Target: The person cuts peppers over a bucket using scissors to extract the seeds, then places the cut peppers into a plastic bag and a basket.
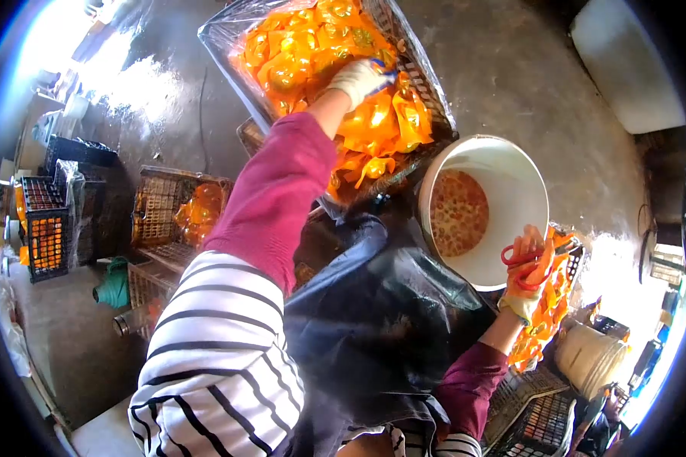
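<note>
One head-worn wide view, forward and down, from close above.

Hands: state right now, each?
Left hand: at orange bags; blurred, grip can't be told.
Right hand: closed, holding red scissors.

Workshop-type packing or processing space, judging by bare grey floor [495, 84] at 1 o'clock, plastic-lined crate [427, 72] of glossy orange items [290, 38] at 12, big white bucket [524, 206] at 3, black crates [47, 214] at 9.
</note>
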Available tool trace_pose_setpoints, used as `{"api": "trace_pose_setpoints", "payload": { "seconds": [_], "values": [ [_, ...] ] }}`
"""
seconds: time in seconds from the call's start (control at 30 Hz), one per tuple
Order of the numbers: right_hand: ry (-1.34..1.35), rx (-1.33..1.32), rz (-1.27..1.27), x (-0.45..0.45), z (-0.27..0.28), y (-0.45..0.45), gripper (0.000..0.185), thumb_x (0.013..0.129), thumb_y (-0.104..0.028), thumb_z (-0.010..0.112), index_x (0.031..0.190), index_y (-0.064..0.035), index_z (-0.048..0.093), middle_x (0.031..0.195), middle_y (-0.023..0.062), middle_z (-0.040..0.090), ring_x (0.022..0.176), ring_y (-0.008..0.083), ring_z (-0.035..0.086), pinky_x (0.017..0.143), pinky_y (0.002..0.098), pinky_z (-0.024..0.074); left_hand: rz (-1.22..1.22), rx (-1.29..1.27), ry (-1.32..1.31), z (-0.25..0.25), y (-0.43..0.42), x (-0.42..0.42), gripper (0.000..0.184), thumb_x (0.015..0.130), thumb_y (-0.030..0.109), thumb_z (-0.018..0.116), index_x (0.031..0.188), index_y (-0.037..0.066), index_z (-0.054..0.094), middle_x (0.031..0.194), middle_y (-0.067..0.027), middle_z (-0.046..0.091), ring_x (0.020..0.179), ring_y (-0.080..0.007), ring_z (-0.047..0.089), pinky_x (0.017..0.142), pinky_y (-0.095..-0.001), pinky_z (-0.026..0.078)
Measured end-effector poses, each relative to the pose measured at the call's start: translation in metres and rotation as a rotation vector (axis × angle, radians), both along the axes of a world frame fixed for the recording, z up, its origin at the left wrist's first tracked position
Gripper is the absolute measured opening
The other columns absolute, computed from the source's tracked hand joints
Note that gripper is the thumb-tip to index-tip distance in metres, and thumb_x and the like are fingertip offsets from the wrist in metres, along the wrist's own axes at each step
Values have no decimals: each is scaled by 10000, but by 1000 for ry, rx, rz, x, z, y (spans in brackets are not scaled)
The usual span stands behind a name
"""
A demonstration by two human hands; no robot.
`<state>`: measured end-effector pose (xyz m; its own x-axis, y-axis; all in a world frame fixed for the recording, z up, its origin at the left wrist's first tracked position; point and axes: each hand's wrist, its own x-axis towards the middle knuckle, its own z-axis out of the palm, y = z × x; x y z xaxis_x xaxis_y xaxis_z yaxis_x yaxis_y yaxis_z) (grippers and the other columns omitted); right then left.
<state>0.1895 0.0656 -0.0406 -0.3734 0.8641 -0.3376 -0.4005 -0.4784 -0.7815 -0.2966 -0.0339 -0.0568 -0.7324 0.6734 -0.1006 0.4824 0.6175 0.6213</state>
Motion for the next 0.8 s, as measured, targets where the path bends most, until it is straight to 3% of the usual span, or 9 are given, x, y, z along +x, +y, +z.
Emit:
{"api": "trace_pose_setpoints", "payload": {
  "seconds": [0.07,0.13,0.2,0.43,0.5,0.53,0.6,0.67,0.8],
  "values": [
    [56,32,36,2,-8,-1,459,938,-366,519,1273,-54,478,1239,141,550,1106,232,555,939,338,469,269,480,-576,37,-25,11,379,764,419,724,960,109,630,777,-12,590,682,-131,540,638,-315,450],
    [51,72,45,1,-14,-4,470,943,-368,509,1279,-43,465,1232,147,550,1093,236,560,932,331,466,514,796,-744,25,-33,-8,354,770,395,725,978,124,636,790,-1,595,684,-127,547,627,-298,452],
    [118,138,125,4,-16,-9,480,941,-383,509,1233,-3,496,1194,157,567,1046,239,570,897,317,467,340,963,-806,62,-47,24,338,824,369,680,1043,116,634,910,-18,643,795,-142,621,676,-285,503],
    [74,125,119,-6,-6,-17,433,913,-371,561,1053,38,572,1038,214,619,781,213,582,759,308,487,-224,995,-573,32,-19,102,465,860,140,641,1292,85,478,1139,-88,615,1039,-202,602,891,-302,488],
    [45,102,65,-5,-1,-24,412,918,-346,559,1067,39,557,1030,227,618,798,222,599,773,310,498,-134,968,-559,35,-3,133,472,836,127,674,1270,74,497,1104,-90,631,1017,-180,608,873,-277,483],
    [3,51,33,-2,1,-24,418,923,-334,553,1111,39,540,1056,236,610,837,244,617,809,330,502,83,892,-918,41,10,146,439,819,152,703,1218,63,543,1073,-89,649,978,-176,622,836,-275,492],
    [32,52,53,2,12,-29,431,941,-328,523,1161,43,520,1094,241,599,881,265,619,842,356,494,-89,752,75,16,23,171,420,833,300,680,1170,70,581,1005,-128,668,832,-236,647,715,-326,504],
    [1,59,50,4,12,-26,443,952,-327,502,1189,48,503,1120,245,590,913,272,615,856,362,489,-312,253,245,-7,20,196,556,815,454,641,1239,110,536,1057,-202,614,940,-344,622,797,-403,507],
    [92,115,138,4,7,-24,451,969,-326,466,1213,51,488,1159,246,577,977,264,605,876,357,479,-321,261,75,2,21,185,509,809,419,645,1218,127,566,936,-192,642,893,-344,628,799,-417,500]
  ]
}}
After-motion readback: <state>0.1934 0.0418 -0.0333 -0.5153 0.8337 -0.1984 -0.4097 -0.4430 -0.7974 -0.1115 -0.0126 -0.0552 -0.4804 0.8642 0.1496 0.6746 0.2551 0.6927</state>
